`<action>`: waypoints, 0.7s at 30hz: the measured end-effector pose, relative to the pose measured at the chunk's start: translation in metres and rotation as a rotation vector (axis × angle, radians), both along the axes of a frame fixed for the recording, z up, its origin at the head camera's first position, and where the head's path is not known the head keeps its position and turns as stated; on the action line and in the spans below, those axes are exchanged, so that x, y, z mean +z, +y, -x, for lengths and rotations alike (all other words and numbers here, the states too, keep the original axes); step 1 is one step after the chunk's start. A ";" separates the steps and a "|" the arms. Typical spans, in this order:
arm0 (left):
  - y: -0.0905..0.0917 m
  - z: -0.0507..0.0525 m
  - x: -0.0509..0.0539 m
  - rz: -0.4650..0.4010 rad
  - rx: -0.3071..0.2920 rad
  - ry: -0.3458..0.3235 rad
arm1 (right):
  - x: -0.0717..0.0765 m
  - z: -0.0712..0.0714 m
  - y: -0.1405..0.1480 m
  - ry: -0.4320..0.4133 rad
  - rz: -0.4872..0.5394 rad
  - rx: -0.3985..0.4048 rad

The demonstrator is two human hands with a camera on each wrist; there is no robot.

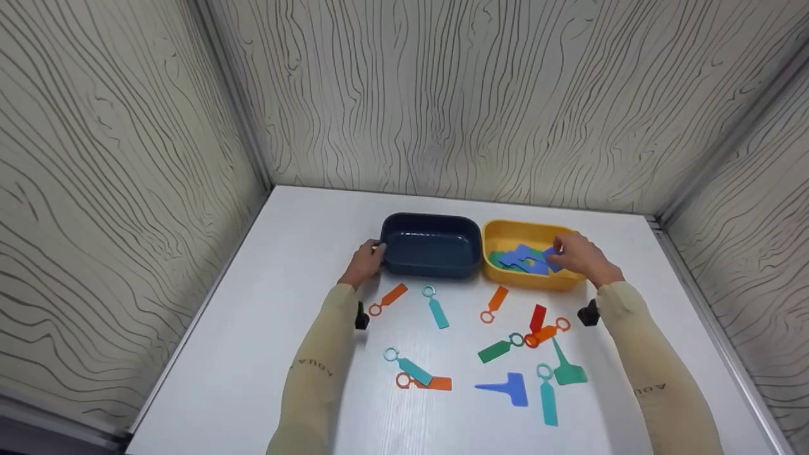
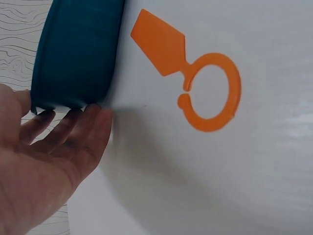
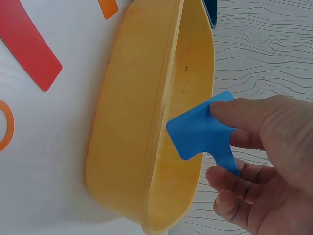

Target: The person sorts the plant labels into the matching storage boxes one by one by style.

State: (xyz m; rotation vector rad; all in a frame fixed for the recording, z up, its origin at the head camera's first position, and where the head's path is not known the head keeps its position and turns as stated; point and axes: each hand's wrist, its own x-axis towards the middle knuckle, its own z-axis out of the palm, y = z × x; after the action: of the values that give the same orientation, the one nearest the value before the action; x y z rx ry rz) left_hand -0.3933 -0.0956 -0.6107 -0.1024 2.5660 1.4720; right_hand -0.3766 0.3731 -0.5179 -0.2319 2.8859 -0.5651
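Observation:
My right hand (image 1: pixel 581 254) pinches a blue T-shaped plant label (image 3: pixel 198 127) between thumb and forefinger, over the right end of the yellow bin (image 1: pixel 534 281). Inside that bin lie several blue and green plant labels (image 1: pixel 528 259). At the left end of the dark blue bin (image 1: pixel 431 268), my left hand (image 1: pixel 365 262) grips the wall, thumb at the rim and fingers against the outside. No labels show inside the dark blue bin. An orange ring tag (image 2: pixel 210 93) lies on the table near the left hand.
Across the white table (image 1: pixel 253 303) in front of the bins lie several ring tags, including a teal one (image 1: pixel 438 313) and a dark green one (image 1: pixel 495 351). A blue T-shaped label (image 1: pixel 515 388) and a green one (image 1: pixel 570 374) are there too. Wood-patterned panels (image 1: pixel 442 95) surround the table.

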 end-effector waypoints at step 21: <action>-0.001 0.002 -0.001 0.022 -0.010 0.032 | -0.008 0.007 -0.007 0.072 -0.221 0.053</action>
State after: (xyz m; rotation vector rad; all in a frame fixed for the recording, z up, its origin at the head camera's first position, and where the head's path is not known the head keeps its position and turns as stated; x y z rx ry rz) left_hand -0.3952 -0.0967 -0.6119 -0.0696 2.6044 1.4544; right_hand -0.3837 0.3663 -0.5255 -0.2995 2.9697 -0.2299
